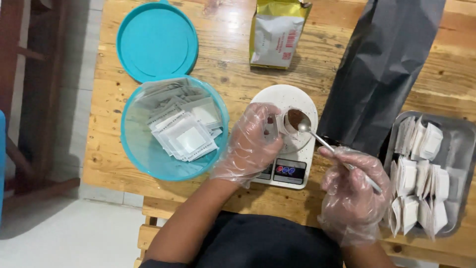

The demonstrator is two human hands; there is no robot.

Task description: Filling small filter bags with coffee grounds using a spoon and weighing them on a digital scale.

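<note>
My left hand [249, 145], in a clear plastic glove, holds a small open white filter bag [291, 123] with brown powder in it upright on a white kitchen scale [292, 164]. My right hand [353, 191], also gloved, grips a metal spoon [320, 140] by its handle. The spoon's bowl rests at the mouth of the bag.
A teal tub [144, 149] of flat white sachets sits left of the scale, its teal lid [156, 39] behind it. A gold pouch [276, 32] lies at the back. A large dark foil bag [382, 69] stands right of the scale. A metal tray [461, 134] holds several filled sachets.
</note>
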